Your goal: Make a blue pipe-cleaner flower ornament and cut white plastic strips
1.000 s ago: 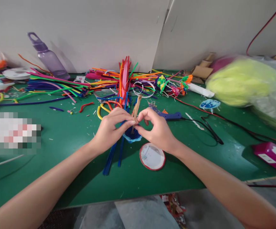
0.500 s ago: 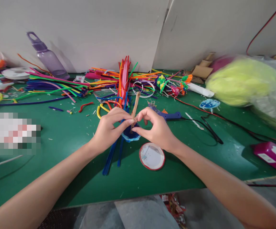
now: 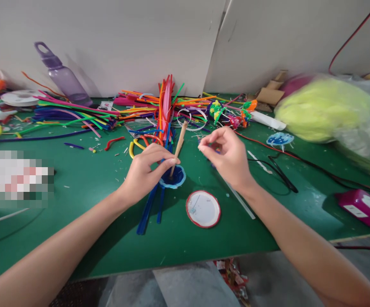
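My left hand (image 3: 145,172) pinches a thin wooden stick (image 3: 180,140) between thumb and fingertips. The stick's lower end stands in a small dark blue bowl-shaped piece (image 3: 177,174) with a pale blue wavy rim. My right hand (image 3: 228,160) is apart from the piece, off to its right. Its thumb and fingertips are pressed together; anything between them is too small to make out. Behind that hand a blue glue gun is mostly hidden, and a clear glue stick (image 3: 241,200) slants out below. A white lid with a red rim (image 3: 203,209) lies in front of the bowl-shaped piece.
Colourful pipe cleaners (image 3: 165,106) are heaped along the wall, beside a purple bottle (image 3: 66,81). A finished-looking blue piece (image 3: 280,139) stands at the right, near black cables (image 3: 282,175), a magenta box (image 3: 364,209) and a bag of yellow material (image 3: 325,108).
My right hand has left the stick and bowl-shaped piece, moving up and right in front of the glue gun. The left hand still holds the stick, and the piece shows more fully.
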`<state>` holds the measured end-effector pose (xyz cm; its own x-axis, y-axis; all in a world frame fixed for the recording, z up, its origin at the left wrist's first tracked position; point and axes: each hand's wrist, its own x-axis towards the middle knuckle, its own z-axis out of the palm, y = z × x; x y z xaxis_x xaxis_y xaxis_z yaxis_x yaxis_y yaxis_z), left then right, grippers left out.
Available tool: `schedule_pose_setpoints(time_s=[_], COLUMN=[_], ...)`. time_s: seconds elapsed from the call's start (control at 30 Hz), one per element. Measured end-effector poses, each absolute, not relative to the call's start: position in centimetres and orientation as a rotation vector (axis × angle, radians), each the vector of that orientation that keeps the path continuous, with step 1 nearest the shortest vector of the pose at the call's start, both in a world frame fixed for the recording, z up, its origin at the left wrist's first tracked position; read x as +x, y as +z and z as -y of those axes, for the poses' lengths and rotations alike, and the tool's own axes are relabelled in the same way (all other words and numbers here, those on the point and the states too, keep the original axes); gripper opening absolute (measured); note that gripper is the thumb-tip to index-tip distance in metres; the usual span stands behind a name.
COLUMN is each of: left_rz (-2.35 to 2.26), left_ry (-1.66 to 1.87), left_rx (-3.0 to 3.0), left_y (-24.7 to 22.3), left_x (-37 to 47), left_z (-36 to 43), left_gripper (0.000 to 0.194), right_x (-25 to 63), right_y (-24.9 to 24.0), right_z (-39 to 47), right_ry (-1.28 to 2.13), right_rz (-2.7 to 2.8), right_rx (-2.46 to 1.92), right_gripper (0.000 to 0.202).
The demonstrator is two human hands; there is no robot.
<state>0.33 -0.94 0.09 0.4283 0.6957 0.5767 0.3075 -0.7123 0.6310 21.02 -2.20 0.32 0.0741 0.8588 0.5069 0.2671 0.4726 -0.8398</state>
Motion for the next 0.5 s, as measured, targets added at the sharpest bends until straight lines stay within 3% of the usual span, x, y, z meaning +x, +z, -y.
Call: schedule_pose_setpoints(time_s=[0.5], left_rz=[-0.847], left_ry=[1.214], left_rx=[2.200], left_y=[-0.4], left_x=[0.6], left_z=[1.0], left_gripper=[0.017], right_x=[21.7], right_y=[0.5], right_z=[1.9], right_ry=[0.677], right_rz=[1.475], right_rx=[-1.202], right_gripper=[0.022])
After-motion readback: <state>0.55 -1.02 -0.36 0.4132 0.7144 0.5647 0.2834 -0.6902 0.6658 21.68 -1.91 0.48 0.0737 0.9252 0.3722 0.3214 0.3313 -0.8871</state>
